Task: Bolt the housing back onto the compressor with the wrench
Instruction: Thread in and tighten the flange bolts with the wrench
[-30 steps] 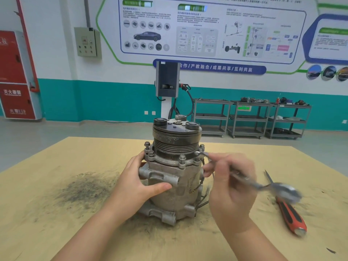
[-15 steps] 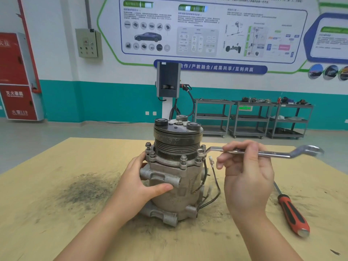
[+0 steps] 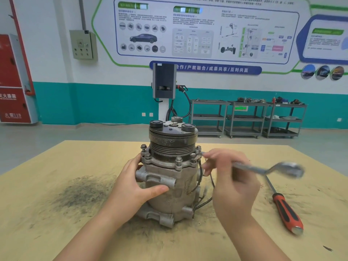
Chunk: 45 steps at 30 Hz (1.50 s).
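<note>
A grey metal compressor [image 3: 169, 187] stands upright in the middle of the wooden table [image 3: 56, 232], its housing flange [image 3: 165, 162] ringed with several bolts and a dark pulley [image 3: 172, 140] on top. My left hand [image 3: 131, 191] grips the compressor body from the left, thumb across the front. My right hand [image 3: 231, 178] holds a silver wrench [image 3: 263, 169] by its shank. The wrench's near end sits on the bolt [image 3: 194, 156] at the flange's right side; its far end is blurred by motion.
A red-and-black screwdriver [image 3: 284, 208] lies on the table to the right. Dark grit [image 3: 81, 193] is smeared over the table left of the compressor. Black wires [image 3: 201, 200] hang from the compressor's right side. Shelf carts [image 3: 244, 119] and a charging post [image 3: 164, 85] stand far behind.
My right hand has swung the wrench's free end first away from me, then back toward me and down, pivoting on the right-side bolt. My left hand and the compressor stayed put.
</note>
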Tool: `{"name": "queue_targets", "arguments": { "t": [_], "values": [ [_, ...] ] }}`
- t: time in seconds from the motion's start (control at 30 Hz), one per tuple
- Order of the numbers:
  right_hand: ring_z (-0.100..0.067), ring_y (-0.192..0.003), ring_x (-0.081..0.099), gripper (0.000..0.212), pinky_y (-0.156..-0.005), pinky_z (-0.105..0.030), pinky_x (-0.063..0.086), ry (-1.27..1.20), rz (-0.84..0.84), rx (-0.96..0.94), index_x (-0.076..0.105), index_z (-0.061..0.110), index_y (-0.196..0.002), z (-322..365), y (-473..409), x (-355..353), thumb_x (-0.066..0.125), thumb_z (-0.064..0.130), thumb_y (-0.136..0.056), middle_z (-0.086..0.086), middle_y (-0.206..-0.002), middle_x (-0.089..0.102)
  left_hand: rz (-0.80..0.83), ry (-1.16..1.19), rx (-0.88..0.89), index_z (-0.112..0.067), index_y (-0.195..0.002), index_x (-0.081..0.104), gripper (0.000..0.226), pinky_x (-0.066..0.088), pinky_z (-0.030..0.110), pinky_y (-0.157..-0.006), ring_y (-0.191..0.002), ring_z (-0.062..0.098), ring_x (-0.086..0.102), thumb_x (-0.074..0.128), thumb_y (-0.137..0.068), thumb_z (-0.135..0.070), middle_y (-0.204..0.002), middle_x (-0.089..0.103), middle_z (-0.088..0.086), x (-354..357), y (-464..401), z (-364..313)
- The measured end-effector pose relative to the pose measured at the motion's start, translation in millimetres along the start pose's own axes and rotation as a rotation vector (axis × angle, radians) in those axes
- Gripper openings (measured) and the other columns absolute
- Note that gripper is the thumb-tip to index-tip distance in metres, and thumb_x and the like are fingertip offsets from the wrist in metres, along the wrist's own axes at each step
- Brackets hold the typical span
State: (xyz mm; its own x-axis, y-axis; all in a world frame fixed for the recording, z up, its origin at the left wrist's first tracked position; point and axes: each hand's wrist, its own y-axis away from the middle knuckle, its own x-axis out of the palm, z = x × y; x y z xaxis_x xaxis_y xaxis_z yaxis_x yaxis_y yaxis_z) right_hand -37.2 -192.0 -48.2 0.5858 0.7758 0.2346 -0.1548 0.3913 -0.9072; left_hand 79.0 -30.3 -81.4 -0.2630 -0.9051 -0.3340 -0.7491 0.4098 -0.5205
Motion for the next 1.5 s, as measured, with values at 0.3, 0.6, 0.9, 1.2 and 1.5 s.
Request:
{"name": "queue_targets", "arguments": {
  "t": [0.3,0.6,0.9,1.2,1.5],
  "values": [
    [-0.018,-0.085,0.066,0.018,-0.073,-0.035,0.055,0.165,0.192,-0.188,0.068,0.013,-0.089,8.9,10.1,12.0,0.057,0.026,-0.097,-0.001,-0.093,0.068,-0.026,-0.025,0.038,-0.074,-0.111,0.042,0.077,0.042,0.004,-0.077,-0.109,-0.027,0.045,0.078,-0.043,-0.067,-0.115,0.049,-0.051,1.2,-2.0,2.9],
    [-0.017,-0.052,0.054,0.038,-0.047,-0.024,0.044,-0.509,-0.342,0.655,0.056,0.006,-0.078,1.0,-23.7,-10.0,0.035,0.026,-0.104,-0.007,-0.067,0.063,-0.003,0.008,-0.021,-0.065,-0.113,0.04,0.084,0.038,0.009,-0.077,-0.105,-0.034,0.04,0.074,-0.037,-0.074,-0.11,0.042,-0.059,-0.2,-0.8,-1.3],
    [-0.019,-0.052,0.054,0.037,-0.046,-0.025,0.043,-0.628,-0.197,0.718,0.066,0.016,-0.061,-3.8,-26.5,-14.7,0.045,0.03,-0.088,-0.008,-0.067,0.061,0.0,0.0,-0.007,-0.076,-0.109,0.039,0.08,0.038,0.009,-0.078,-0.105,-0.033,0.041,0.08,-0.04,-0.077,-0.111,0.043,-0.058,-0.5,1.0,-3.7],
    [-0.022,-0.063,0.06,0.034,-0.057,-0.031,0.048,-0.14,-0.075,0.119,0.064,0.019,-0.075,-0.7,-0.5,-0.3,0.048,0.036,-0.1,-0.005,-0.078,0.065,-0.007,-0.002,-0.018,-0.061,-0.124,0.039,0.101,0.039,0.01,-0.082,-0.112,-0.026,0.043,0.073,-0.032,-0.088,-0.118,0.046,-0.05,-0.8,-1.4,4.0],
    [-0.013,-0.082,0.06,0.022,-0.072,-0.025,0.05,0.331,0.293,-0.174,0.069,0.007,-0.084,6.2,13.6,16.6,0.067,0.029,-0.087,0.002,-0.086,0.064,-0.021,-0.02,0.011,-0.057,-0.118,0.047,0.084,0.041,0.011,-0.08,-0.108,-0.023,0.049,0.076,-0.04,-0.07,-0.113,0.051,-0.048,1.9,-4.0,5.1]
  ]
}}
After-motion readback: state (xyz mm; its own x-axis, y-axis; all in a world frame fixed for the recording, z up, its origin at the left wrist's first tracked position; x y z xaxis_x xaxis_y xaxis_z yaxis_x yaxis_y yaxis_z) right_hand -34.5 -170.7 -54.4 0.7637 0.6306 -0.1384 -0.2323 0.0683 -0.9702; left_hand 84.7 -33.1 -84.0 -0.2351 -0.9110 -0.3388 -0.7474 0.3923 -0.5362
